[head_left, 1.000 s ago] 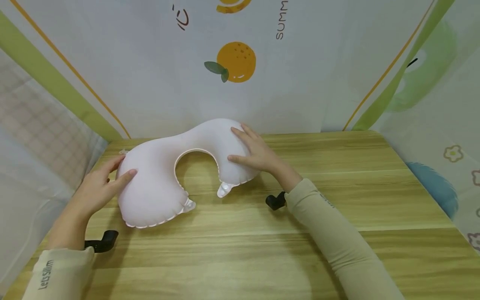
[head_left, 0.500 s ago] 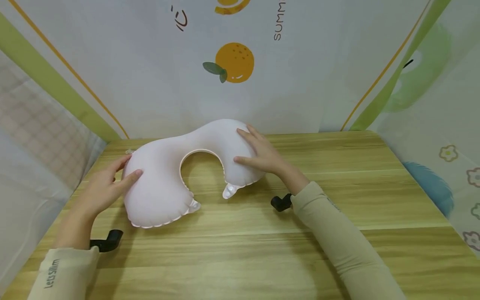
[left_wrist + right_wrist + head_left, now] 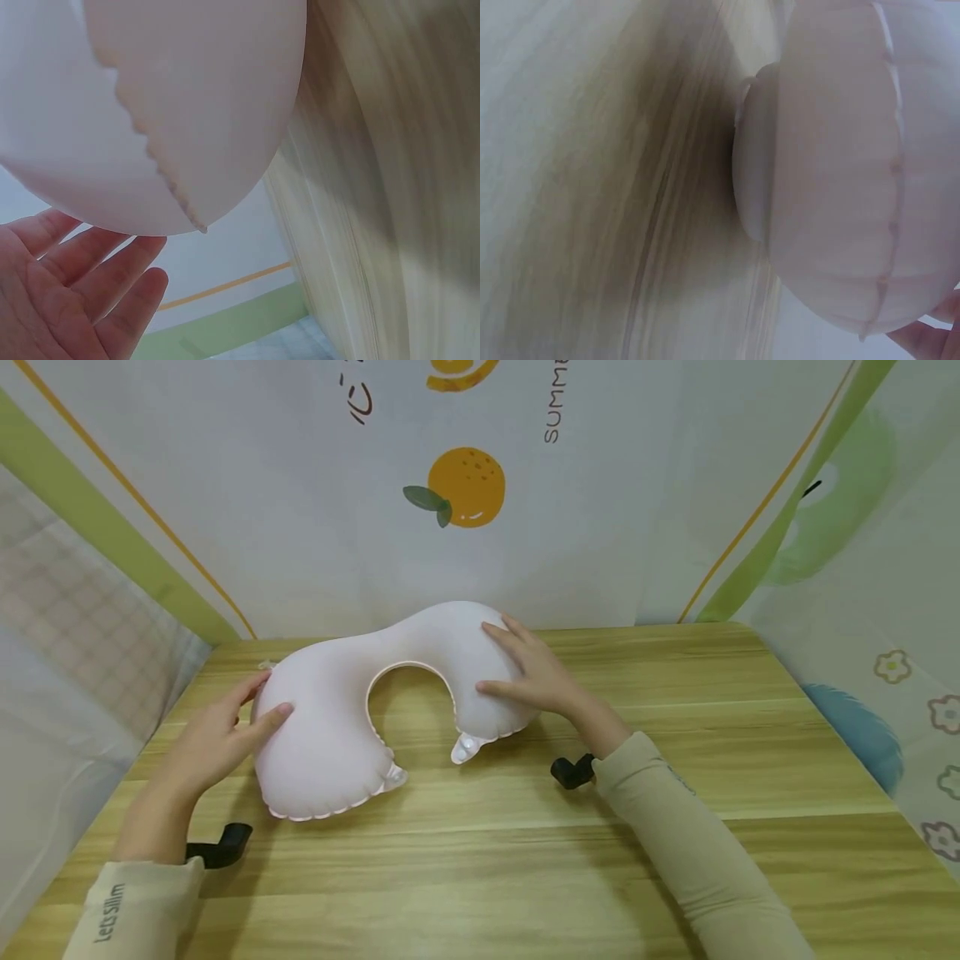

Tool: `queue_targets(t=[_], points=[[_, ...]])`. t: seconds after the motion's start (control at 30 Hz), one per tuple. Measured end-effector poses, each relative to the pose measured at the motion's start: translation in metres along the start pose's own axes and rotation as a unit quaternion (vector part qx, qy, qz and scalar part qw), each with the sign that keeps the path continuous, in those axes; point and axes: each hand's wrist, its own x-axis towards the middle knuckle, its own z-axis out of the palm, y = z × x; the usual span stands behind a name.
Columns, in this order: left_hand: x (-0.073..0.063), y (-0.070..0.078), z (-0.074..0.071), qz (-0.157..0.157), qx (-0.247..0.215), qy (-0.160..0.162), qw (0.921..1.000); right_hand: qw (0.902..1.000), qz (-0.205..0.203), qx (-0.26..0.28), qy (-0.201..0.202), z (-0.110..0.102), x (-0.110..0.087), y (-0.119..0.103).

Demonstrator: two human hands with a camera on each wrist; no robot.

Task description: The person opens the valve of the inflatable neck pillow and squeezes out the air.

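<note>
An inflated, pale pink U-shaped neck pillow [image 3: 330, 718] sits toward the back of the table, its opening facing me. Small clear tabs stick out at both ends of the U. My left hand [image 3: 213, 739] touches its left lobe, thumb on top and the fingers along the outer side. In the left wrist view those fingers [image 3: 112, 277] look nearly straight against the pillow's underside curve. Spread fingers of my right hand [image 3: 536, 672] rest on the right lobe. The right wrist view shows the lobe's seam [image 3: 896, 172], with only some fingertips [image 3: 930, 337] at the lower right corner.
The wood-grain table [image 3: 450, 877] ends at the back against a white curtain [image 3: 600, 527] printed with oranges. Black camera mounts [image 3: 232, 843] jut from both wrists. Patterned fabric hangs along the left and right sides.
The neck pillow and both hands have shifted slightly to the right together. The hands keep the same hold on the pillow's sides, and the view has turned a little.
</note>
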Motion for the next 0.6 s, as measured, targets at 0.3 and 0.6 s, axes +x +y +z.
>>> queue_targets(t=[0.3,0.6], points=[[0.002,0.009,0.005,0.011,-0.008,-0.002,0.9999,0.9999,-0.001,-0.003,0.011,-0.008,-0.011,0.006],[0.001,0.011,0.009,0.013,-0.007,0.002,0.9999,1.0000,0.006,-0.004,0.006,-0.011,-0.019,0.009]])
